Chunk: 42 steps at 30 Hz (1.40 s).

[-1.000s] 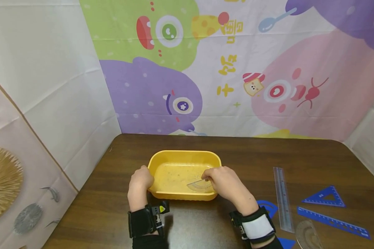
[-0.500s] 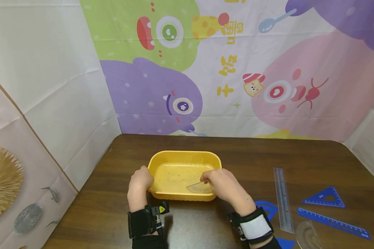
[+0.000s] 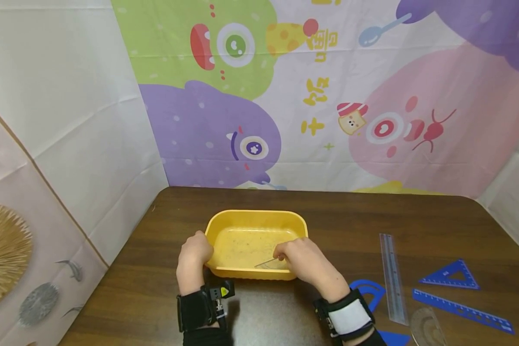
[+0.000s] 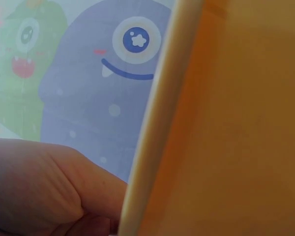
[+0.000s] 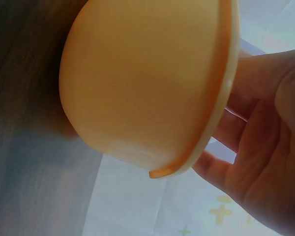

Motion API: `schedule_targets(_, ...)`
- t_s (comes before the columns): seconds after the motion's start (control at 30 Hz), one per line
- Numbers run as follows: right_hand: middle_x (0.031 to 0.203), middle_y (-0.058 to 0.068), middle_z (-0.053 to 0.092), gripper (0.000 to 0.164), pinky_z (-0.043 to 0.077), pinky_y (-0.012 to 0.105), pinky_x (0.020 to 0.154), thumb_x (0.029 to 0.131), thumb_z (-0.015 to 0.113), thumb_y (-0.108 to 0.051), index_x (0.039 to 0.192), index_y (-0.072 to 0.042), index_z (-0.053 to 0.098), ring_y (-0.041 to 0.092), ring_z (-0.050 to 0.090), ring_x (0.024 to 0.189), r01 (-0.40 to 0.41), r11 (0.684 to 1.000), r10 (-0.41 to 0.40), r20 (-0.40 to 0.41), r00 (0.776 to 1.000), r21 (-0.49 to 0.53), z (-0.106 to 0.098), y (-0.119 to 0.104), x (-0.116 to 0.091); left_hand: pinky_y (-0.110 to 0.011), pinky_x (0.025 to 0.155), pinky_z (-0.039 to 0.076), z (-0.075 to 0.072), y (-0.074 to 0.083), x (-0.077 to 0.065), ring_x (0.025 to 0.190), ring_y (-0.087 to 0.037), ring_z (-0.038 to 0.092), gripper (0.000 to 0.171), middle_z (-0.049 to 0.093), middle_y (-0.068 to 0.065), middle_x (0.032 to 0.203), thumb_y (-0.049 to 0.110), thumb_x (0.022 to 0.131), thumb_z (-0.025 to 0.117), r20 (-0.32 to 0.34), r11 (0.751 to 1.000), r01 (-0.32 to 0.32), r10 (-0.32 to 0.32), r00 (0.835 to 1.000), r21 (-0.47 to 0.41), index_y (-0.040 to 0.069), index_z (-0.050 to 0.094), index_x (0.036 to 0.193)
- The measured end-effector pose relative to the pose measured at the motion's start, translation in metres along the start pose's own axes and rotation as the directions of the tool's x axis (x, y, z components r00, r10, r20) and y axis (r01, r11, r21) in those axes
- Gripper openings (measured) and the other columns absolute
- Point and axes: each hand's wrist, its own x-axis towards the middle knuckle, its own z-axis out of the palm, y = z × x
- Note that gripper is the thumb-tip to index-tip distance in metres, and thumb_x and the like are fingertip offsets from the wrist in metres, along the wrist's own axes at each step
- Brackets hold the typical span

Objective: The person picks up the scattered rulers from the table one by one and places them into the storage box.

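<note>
A yellow plastic tub [image 3: 256,219] with rounded corners stands on the brown table. At its left end my left hand [image 3: 194,251] grips the rim; in the left wrist view, the thumb side of that hand lies right at the outside of the tub wall [image 4: 236,123]. Over the right end of the tub reaches my right hand [image 3: 306,262], pinching a clear protractor [image 3: 269,263] by its right end, low inside the tub. The right wrist view shows the tub's outer side [image 5: 142,78] with the hand [image 5: 268,128] beyond the rim, and the protractor is hidden there.
To the right lie a clear ruler [image 3: 393,278], a blue set square [image 3: 453,275], a blue ruler [image 3: 463,310] and a second clear protractor [image 3: 428,327]. A blue protractor [image 3: 369,288] and another blue piece [image 3: 394,338] lie partly behind the right forearm. A cartoon cloth [image 3: 328,168] hangs behind.
My right hand has moved slightly left and nearer to me inside the tub, tilting the clear protractor so that it now shows nearly edge-on. The left hand and the tub have stayed in place.
</note>
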Motion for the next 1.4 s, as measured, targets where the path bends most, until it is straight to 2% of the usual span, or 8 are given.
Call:
schedule_targets(0.33,0.081,-0.005,0.067,0.017,0.047,0.027,0.064,0.081,0.060,-0.003,0.086,-0.015,0.070,0.010,0.058,0.070,-0.019,1.000,0.019,0.014,1.000,0.000,0.0022,0.0007,0.0018,-0.028,0.053,0.040,-0.0006,-0.0001,0.0011,0.068,-0.028,0.051,0.034,0.049,-0.018,0.079,0.003,0.088,0.042,0.004,1.000,0.000,0.000,1.000,0.018,-0.014,0.040,0.118)
schedule_targets(0.73,0.089,0.002,0.068,0.012,0.049,0.033,0.069,0.084,0.059,-0.007,0.091,-0.010,0.069,0.016,0.060,0.074,-0.090,0.996,0.089,0.036,0.995,0.015,0.0041,-0.0003,0.0030,-0.028,0.054,0.039,0.0003,0.0011,0.0005,0.068,-0.027,0.051,0.035,0.049,-0.018,0.080,0.004,0.089,0.043,0.005,1.000,0.020,-0.020,1.000,-0.002,-0.013,0.039,0.119)
schedule_targets(1.0,0.090,0.003,0.068,0.018,0.049,0.034,0.071,0.080,0.059,0.000,0.092,-0.009,0.069,0.017,0.062,0.079,-0.083,0.997,0.082,0.026,0.996,0.010,0.0068,0.0021,0.0029,-0.028,0.054,0.039,0.0002,0.0015,-0.0011,0.068,-0.027,0.051,0.034,0.048,-0.018,0.079,0.003,0.089,0.043,0.001,1.000,0.014,-0.014,1.000,-0.006,-0.013,0.040,0.118)
schedule_targets(1.4,0.091,0.003,0.068,0.020,0.049,0.033,0.071,0.078,0.058,0.002,0.091,-0.008,0.069,0.018,0.062,0.080,-0.074,0.997,0.074,0.023,0.997,0.004,0.0068,0.0035,0.0029,-0.028,0.052,0.039,-0.0002,0.0002,-0.0003,0.066,-0.027,0.051,0.034,0.048,-0.018,0.078,0.003,0.088,0.042,0.003,1.000,0.003,-0.003,1.000,-0.010,-0.013,0.040,0.118)
